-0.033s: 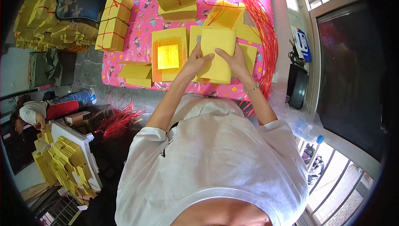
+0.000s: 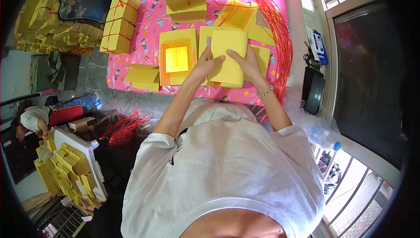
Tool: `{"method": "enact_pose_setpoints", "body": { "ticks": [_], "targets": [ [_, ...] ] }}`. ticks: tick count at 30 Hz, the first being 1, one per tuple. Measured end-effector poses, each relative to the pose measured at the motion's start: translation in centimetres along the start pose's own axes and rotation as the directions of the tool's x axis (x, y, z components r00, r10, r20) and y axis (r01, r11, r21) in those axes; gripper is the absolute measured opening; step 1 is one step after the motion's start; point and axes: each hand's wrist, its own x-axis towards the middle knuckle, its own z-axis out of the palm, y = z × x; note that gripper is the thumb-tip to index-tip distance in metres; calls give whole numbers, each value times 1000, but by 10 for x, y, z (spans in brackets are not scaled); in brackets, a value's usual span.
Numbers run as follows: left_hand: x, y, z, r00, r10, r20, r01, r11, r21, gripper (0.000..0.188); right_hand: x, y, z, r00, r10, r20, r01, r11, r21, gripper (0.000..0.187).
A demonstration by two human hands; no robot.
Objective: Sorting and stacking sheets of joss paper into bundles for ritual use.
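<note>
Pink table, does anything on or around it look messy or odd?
Yes: a loose tangle of red strands lies below the pink table, near left, and a long red bunch trails along its right edge. Both look untidy compared with the tied yellow paper bundles.

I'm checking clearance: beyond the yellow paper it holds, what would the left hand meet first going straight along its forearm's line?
Past the yellow paper, probably the orange-patched sheet farther back on the pink cover, though depth is unclear and the left hand might pass above it.
</note>
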Motion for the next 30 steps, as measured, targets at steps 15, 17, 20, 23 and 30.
{"method": "enact_pose_setpoints", "body": {
  "ticks": [15,17,20,23,30],
  "targets": [
    [-9,-2,12,987,151,-58,-152,988,-5,36,-5,0,-3,998,-29,49,29,1000,-5,39],
    [-13,-4,16,967,243,-80,-243,970,9,36,-8,-9,-2,997,5,79,-15,993,116,35],
    [-21,-1,22,924,376,-67,-375,927,31,36,-12,-16,-4,996,39,80,-55,978,201,30],
    [-30,5,26,921,382,-71,-378,923,70,35,-17,-21,-4,997,-21,79,6,983,182,28],
    [-38,7,26,908,414,-55,-409,908,85,34,-17,-29,-4,998,-69,10,65,972,226,26]
  ]
}}
